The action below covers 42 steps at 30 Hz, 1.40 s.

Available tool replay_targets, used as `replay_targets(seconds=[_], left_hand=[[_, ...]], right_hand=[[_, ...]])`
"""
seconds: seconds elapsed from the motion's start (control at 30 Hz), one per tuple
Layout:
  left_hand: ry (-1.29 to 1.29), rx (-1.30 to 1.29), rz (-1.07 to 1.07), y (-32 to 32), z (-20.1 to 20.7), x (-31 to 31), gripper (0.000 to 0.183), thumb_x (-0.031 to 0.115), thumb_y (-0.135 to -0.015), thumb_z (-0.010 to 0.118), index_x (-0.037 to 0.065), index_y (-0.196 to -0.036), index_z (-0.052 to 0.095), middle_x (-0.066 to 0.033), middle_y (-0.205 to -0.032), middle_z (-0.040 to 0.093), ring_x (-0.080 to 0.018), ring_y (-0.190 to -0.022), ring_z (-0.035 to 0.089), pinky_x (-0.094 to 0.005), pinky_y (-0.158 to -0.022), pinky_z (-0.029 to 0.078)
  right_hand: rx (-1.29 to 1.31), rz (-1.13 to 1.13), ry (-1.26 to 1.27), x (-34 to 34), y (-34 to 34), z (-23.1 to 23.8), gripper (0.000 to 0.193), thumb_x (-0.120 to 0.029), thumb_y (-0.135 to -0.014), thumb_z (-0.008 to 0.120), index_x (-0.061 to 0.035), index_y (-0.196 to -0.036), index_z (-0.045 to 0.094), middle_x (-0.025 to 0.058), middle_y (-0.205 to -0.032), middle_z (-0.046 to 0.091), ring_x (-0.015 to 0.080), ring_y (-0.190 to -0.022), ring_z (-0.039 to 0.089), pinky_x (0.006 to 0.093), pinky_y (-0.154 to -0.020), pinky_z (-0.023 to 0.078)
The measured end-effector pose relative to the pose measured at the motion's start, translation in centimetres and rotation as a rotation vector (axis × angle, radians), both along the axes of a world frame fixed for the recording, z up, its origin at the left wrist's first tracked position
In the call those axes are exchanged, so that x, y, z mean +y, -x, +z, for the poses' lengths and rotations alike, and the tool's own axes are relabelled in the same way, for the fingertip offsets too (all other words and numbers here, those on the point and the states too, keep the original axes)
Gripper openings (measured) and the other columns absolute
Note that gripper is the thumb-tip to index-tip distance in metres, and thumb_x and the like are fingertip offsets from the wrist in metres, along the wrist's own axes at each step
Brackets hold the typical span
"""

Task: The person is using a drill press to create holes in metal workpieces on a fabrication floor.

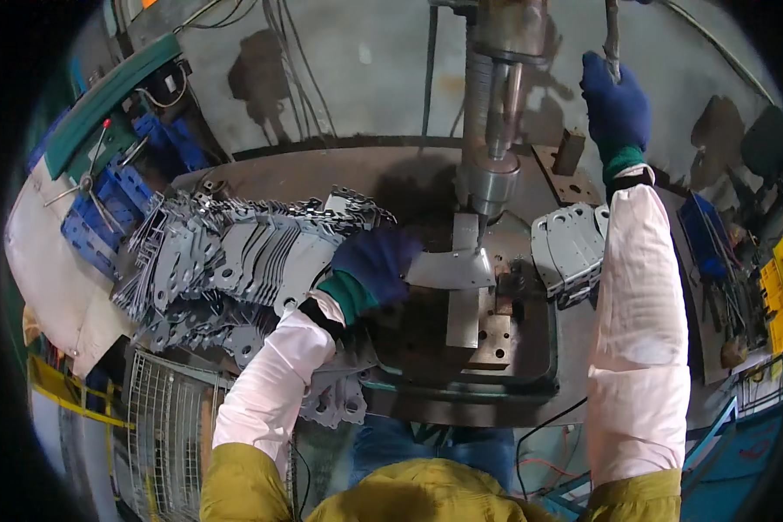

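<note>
Grey wall (pixel 378 96) backs the drill press (pixel 509 35) and its bench (pixel 296 170). Left grip (pixel 377 264) holds the end of a curved metal plate (pixel 448 271) beneath the chuck (pixel 494 184); right grip (pixel 616 103) wraps the lever (pixel 612 35). Pressing the plate flat and feeding evenly should serve best.

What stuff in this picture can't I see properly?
In the head view:
Left hand: fingers blurred; their exact grip on the metal plate is unclear.
Lever in the right hand: top cut off by the upper edge.
Drilling machine: top also cut off there.
Piled plates: lower ones hidden by those above.
</note>
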<state>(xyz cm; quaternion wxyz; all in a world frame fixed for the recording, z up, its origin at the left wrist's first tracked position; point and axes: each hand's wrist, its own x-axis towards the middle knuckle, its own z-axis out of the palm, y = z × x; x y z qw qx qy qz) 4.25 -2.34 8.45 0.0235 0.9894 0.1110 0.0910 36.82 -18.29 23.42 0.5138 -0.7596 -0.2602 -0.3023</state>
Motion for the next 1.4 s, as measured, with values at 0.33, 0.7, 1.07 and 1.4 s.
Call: replay_targets(seconds=[0.33, 0.7, 1.07, 1.4], left_hand=[[0.003, -0.129, -0.036, 1.1, -0.3, -0.1, 0.052, 0.026, -0.061, 0.079, 0.018, -0.11, 0.064, -0.0104, -0.099, 0.067, -0.0356, -0.091, 0.067, -0.0472, -0.075, 0.056], [0.015, -0.154, -0.117, 1.5, -1.8, 1.2, 0.067, 0.027, -0.06, 0.076, 0.017, -0.125, 0.063, -0.0096, -0.114, 0.064, -0.0353, -0.097, 0.061, -0.0465, -0.081, 0.052], [-0.126, -0.112, -0.031, 1.2, -2.2, 0.4, 0.072, 0.027, -0.06, 0.076, 0.015, -0.129, 0.061, -0.0106, -0.118, 0.063, -0.0351, -0.103, 0.061, -0.0445, -0.088, 0.053], [-0.119, -0.131, -0.051, 1.3, -2.1, 0.5, 0.068, 0.025, -0.06, 0.074, 0.015, -0.126, 0.062, -0.0109, -0.117, 0.064, -0.0359, -0.1, 0.062, -0.0458, -0.082, 0.054]], right_hand=[[-0.193, -0.007, -0.026, 0.6, 0.8, -0.3, 0.043, -0.052, -0.09, 0.062, -0.0107, -0.088, 0.072, 0.0108, -0.077, 0.071, 0.0318, -0.073, 0.068, 0.0433, -0.068, 0.051], [-0.098, 0.022, -0.059, 0.9, 2.2, 0.2, 0.038, -0.045, -0.095, 0.055, -0.0123, -0.095, 0.074, 0.0159, -0.086, 0.073, 0.0408, -0.085, 0.069, 0.0514, -0.072, 0.053], [-0.174, -0.049, -0.035, 0.7, 1.8, 0.3, 0.041, -0.046, -0.094, 0.054, -0.0112, -0.093, 0.074, 0.0183, -0.087, 0.072, 0.0416, -0.086, 0.068, 0.0516, -0.075, 0.053], [-0.231, -0.055, -0.065, 1.3, 0.9, 0.2, 0.038, -0.046, -0.092, 0.057, -0.0122, -0.094, 0.074, 0.0185, -0.088, 0.072, 0.0423, -0.087, 0.068, 0.0516, -0.075, 0.053]])
